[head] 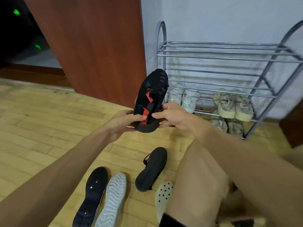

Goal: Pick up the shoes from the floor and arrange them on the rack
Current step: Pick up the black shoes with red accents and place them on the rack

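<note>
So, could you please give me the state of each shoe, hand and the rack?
black-and-red shoe: held up, toe raised
left hand: gripping its heel
right hand: gripping its heel
black shoe: floor, sole up
shoe rack: top shelves bare, pale sneakers lower

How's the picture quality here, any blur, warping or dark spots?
Head view: wide-angle warping bends the rack rails; shoes on the rack look soft; the doorway top left is nearly black with green glows; the held shoe is fairly sharp.
</note>
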